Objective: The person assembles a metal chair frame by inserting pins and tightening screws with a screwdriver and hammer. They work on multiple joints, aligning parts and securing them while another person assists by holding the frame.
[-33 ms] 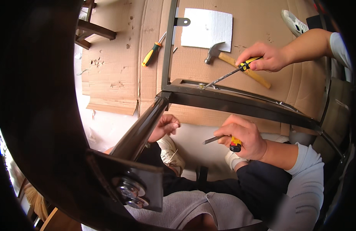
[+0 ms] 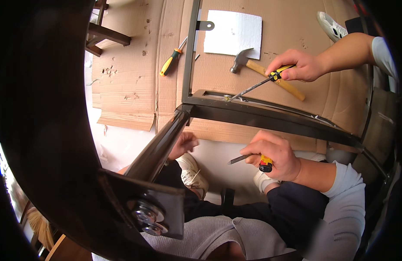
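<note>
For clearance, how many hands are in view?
3: the wearer's left hand beside the slanted bar, right hand holding a dark rod, co-worker's hand gripping a screwdriver. Others may be hidden.

Slim dark rod point(image 2: 240, 159), tip leftward; black-ended yellow-red handle point(image 2: 266, 160) just beside; dark metal frame point(image 2: 270, 120) beyond both.

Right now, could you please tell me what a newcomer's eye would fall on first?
Most striking is the dark, glossy metal frame across the middle. Beyond its crossbar, a co-worker's hand holds a yellow-handled screwdriver near a wooden-handled claw hammer on brown cardboard. Nearer the wearer, the right hand grips a dark pointed rod and a yellow-and-black handle.
</note>
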A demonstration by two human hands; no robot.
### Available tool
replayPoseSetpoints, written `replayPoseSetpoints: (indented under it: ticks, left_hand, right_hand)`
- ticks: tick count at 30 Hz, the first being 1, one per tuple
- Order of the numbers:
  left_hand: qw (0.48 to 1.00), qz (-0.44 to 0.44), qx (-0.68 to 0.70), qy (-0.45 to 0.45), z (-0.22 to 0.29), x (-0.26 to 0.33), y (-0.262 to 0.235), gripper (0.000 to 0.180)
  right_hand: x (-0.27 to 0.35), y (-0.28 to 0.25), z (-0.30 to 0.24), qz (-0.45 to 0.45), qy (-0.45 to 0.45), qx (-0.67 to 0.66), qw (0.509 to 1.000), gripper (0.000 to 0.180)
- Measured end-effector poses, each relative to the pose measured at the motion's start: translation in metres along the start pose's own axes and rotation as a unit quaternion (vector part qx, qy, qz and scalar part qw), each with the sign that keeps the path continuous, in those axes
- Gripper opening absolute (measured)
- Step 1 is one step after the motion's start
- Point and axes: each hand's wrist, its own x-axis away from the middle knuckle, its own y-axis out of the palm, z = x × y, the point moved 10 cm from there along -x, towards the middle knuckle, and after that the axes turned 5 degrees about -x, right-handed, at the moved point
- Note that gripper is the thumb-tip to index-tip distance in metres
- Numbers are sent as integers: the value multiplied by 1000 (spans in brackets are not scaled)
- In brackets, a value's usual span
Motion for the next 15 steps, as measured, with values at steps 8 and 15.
replayPoseSetpoints:
  ticks: [8, 15]
  left_hand:
    - [945, 44, -304, -111, -103, 3, -39, 19]
    - [952, 150, -259, -71, -42, 6, -107, 31]
  right_hand:
    - [-14, -12, -24, 35, -87, 60, 994, 26]
    - [-37, -57, -24, 111, -54, 166, 978, 14]
